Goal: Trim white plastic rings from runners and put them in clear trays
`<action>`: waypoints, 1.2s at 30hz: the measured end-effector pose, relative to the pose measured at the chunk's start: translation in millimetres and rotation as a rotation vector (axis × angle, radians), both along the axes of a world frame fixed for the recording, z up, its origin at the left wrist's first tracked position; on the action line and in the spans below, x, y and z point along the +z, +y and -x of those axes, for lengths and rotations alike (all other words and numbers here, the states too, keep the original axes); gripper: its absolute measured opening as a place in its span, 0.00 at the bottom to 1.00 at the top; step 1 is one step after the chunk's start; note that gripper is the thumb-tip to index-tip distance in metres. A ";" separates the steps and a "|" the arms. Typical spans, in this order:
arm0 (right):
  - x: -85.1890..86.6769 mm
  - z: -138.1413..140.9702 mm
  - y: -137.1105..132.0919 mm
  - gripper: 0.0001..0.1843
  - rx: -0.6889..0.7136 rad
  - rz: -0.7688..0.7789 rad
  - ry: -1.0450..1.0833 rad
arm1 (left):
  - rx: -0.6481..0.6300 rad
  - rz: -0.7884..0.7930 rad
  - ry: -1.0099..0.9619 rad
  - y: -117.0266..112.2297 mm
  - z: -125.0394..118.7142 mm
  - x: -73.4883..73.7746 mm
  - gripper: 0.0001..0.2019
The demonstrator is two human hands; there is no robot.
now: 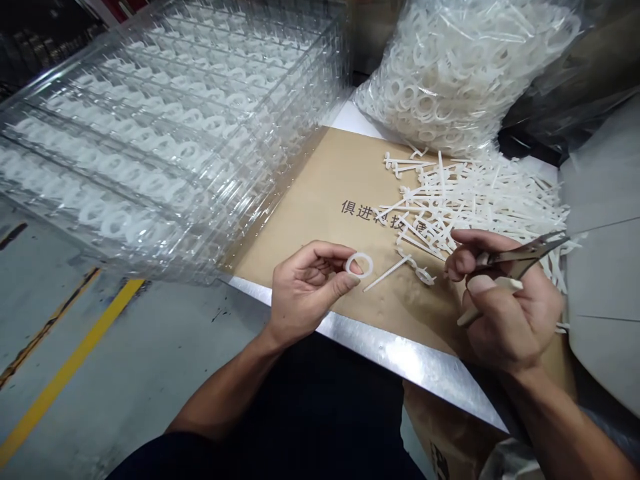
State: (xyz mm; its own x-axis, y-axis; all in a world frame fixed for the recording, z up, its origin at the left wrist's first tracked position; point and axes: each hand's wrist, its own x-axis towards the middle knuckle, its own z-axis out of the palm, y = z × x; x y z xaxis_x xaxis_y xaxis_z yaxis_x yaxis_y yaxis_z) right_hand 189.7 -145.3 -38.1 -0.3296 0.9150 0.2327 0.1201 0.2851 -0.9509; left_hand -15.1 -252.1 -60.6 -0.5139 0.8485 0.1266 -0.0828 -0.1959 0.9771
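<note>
My left hand (310, 290) pinches a white plastic ring (359, 265) between thumb and fingers. My right hand (510, 313) grips a pair of small metal snips (520, 257) with pale handles, their blades pointing up and to the right. Just beside the snips' tips lies a heap of white plastic sprue pieces (475, 200). Between my hands, a loose white plastic stem with a ring attached (387, 273) rests on a brown cardboard sheet (320, 227). Part of the sheet's printed characters is covered by the plastic pieces.
A stack of clear plastic trays (175, 133) holding rows of white rings rises at the left. Behind the cardboard sits a clear bag of white rings (460, 73). The table's metal edge (390, 353) runs below my hands, above a grey floor with a yellow line (65, 373).
</note>
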 end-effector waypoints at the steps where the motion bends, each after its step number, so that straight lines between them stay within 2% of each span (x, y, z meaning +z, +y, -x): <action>1: 0.4 0.4 0.3 0.18 0.003 0.012 0.021 | -0.002 -0.001 -0.001 -0.2 0.2 -0.3 0.13; 17: -1.4 2.0 3.0 0.18 0.065 0.092 0.038 | 0.004 -0.020 -0.003 -0.5 -2.0 2.5 0.16; 26: -9.8 -1.0 6.9 0.19 0.071 -0.001 0.024 | -0.024 -0.053 0.001 -0.4 -1.3 0.5 0.15; 28: -7.2 -2.7 6.8 0.21 0.111 -0.104 -0.060 | -0.030 -0.051 -0.003 -0.6 -1.6 0.5 0.15; 33: 6.1 -2.7 2.3 0.33 0.404 -0.719 -0.326 | -0.048 -0.016 -0.051 -0.2 -3.0 2.2 0.12; 36: 9.5 -0.5 -1.8 0.32 0.475 -0.833 -0.381 | -0.070 0.009 -0.087 -0.3 -2.5 2.5 0.12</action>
